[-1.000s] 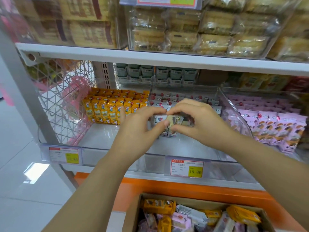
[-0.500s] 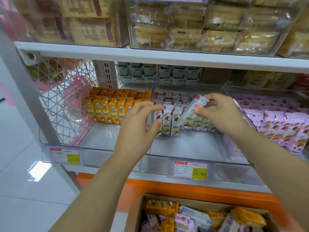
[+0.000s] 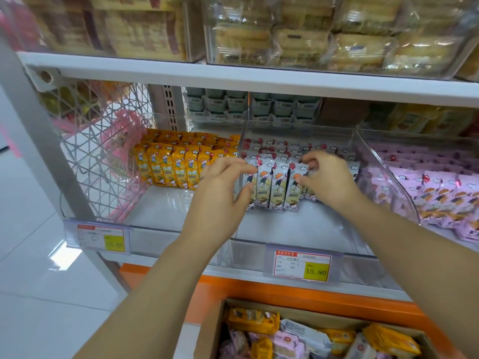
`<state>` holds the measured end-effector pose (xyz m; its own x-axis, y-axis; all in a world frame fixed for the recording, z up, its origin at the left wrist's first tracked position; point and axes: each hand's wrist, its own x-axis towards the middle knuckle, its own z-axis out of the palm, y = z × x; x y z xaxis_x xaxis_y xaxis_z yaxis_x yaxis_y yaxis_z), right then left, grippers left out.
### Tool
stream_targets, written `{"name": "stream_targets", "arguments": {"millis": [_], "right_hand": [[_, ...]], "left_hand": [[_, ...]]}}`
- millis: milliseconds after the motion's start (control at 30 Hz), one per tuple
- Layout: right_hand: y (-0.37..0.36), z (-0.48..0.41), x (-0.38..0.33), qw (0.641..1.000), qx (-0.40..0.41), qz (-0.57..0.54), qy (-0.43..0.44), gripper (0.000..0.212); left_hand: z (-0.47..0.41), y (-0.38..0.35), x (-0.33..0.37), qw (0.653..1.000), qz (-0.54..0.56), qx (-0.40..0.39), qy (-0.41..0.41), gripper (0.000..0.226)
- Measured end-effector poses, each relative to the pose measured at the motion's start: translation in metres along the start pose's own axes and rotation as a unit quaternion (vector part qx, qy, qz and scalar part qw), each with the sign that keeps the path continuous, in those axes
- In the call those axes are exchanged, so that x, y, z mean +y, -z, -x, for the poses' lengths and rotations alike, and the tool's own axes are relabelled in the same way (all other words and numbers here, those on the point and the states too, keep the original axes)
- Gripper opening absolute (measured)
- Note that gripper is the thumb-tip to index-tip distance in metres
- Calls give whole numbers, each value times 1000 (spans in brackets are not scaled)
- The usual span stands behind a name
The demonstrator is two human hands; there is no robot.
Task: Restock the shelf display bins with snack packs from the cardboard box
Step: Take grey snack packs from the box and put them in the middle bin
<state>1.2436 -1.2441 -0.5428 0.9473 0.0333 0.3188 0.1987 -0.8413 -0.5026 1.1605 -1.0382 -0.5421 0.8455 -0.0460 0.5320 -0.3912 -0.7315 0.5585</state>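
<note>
A front row of white snack packs (image 3: pixel 275 189) stands upright in the clear middle bin (image 3: pixel 298 226), with more rows behind. My right hand (image 3: pixel 328 177) pinches the rightmost front pack (image 3: pixel 294 187), thumb on its face and curled fingers over its top. At the row's left end my left hand (image 3: pixel 220 190) touches the leftmost pack, which it partly hides, with its thumb on the front and fairly straight fingers along the top. The open cardboard box (image 3: pixel 211 330) sits below, holding mixed orange, pink and white packs.
Orange packs (image 3: pixel 176 164) fill the back of the left bin and pink packs (image 3: pixel 440 193) fill the right one. Price tags (image 3: pixel 302 265) hang on the shelf edge. A white wire basket (image 3: pixel 103 156) is on the left. Bagged pastries sit on the upper shelf.
My right hand has brought the tilted white pack down and stood it upright at the right end of the front row. My left hand stays at the row's left end.
</note>
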Motion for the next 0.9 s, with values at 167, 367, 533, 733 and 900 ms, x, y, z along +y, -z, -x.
{"name": "stream_targets", "arguments": {"millis": [167, 367, 533, 733, 900], "right_hand": [[6, 5, 3, 1000, -4, -11, -1, 47], [24, 36, -2, 998, 8, -57, 16, 36], [35, 109, -6, 980, 72, -101, 156, 17], [24, 194, 29, 967, 55, -69, 240, 13], [11, 246, 93, 986, -79, -17, 149, 16]], "left_hand": [[2, -2, 0, 1000, -16, 7, -13, 23], [12, -3, 3, 994, -40, 50, -85, 20], [50, -7, 26, 975, -54, 55, -209, 21], [116, -44, 40, 963, -40, -87, -254, 20], [174, -91, 36, 970, 33, -213, -111, 28]]}}
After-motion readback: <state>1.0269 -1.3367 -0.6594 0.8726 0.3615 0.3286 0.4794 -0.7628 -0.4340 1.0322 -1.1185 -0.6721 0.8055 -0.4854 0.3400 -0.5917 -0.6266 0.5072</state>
